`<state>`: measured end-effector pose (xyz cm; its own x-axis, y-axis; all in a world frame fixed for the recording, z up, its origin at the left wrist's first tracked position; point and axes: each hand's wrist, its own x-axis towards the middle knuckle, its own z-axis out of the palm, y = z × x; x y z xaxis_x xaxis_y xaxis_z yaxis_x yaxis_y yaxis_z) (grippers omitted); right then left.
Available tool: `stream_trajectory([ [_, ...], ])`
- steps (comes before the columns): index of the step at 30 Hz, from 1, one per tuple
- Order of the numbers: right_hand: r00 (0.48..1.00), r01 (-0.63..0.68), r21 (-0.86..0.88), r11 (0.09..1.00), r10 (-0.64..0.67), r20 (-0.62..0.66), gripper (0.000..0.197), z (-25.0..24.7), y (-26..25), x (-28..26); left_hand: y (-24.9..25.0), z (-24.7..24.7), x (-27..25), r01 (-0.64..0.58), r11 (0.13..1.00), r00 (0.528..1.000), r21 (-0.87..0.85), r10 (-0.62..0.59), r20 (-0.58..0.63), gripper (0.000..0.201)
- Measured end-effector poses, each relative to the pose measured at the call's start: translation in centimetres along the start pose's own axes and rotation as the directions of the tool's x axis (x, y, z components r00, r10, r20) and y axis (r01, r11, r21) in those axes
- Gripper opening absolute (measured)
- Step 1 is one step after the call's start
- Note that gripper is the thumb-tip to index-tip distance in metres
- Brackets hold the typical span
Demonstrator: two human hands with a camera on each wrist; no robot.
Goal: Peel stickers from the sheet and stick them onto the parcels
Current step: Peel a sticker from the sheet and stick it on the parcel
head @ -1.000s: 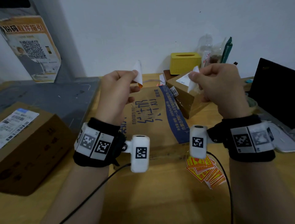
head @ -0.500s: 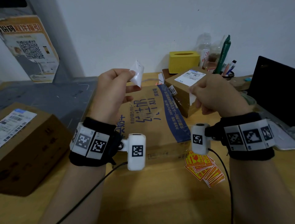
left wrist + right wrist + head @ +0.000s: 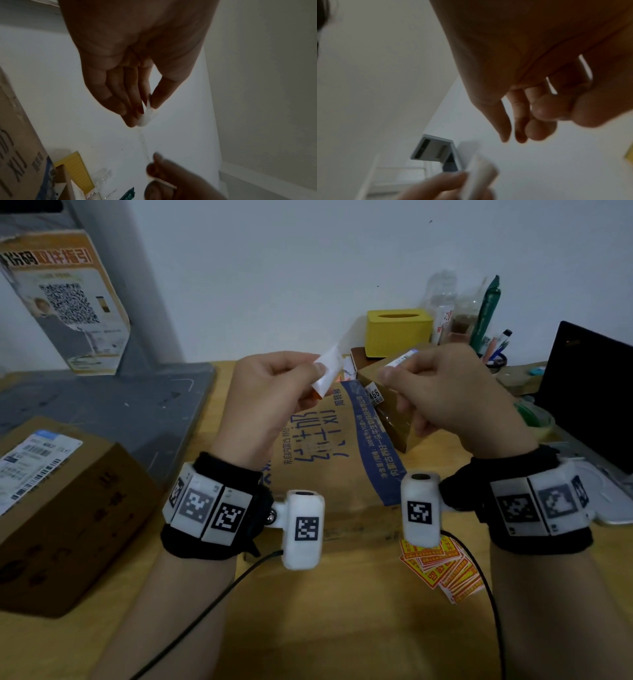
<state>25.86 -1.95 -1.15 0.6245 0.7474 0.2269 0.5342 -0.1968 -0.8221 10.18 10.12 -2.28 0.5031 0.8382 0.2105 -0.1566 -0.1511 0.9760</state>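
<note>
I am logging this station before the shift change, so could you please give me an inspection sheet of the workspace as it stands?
Surface: wooden table, bare at the near edge.
Job's things: white sticker piece held up; red and yellow stickers fanned on the table; flat printed parcel; labelled box; small box.
Clutter: yellow box, bottles, pens, dark screen.
Grippers: left hand pinches the sticker piece; right hand fingers curled, contents unclear.
Cables: black cables run from both wrist units.
Surroundings: white wall, QR poster.
</note>
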Motion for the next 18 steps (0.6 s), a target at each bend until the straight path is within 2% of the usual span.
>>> stream_trajectory([
  [5,0.995,0.058,0.162,0.985,-0.07,0.073,0.043,1.9,-1.3,-0.6,-0.1,0.4,-0.7,-0.068,0.992,0.996,0.107,0.061,0.071,0.013],
  [9,0.996,0.043,0.18,0.983,-0.055,0.065,0.047,2.3,-1.3,-0.5,-0.1,0.3,-0.8,-0.094,0.985,0.992,0.142,0.08,0.1,0.024],
  [14,0.997,0.016,0.15,0.989,-0.027,0.073,0.03,2.5,-0.7,-0.1,-0.5,0.2,-0.6,-0.115,0.974,0.986,0.193,0.089,0.141,0.03],
  [18,0.994,-0.034,0.151,0.988,0.017,0.112,0.025,2.4,-0.6,-0.3,-1.0,0.0,-0.7,-0.078,0.98,0.985,0.182,0.047,0.167,0.035],
])
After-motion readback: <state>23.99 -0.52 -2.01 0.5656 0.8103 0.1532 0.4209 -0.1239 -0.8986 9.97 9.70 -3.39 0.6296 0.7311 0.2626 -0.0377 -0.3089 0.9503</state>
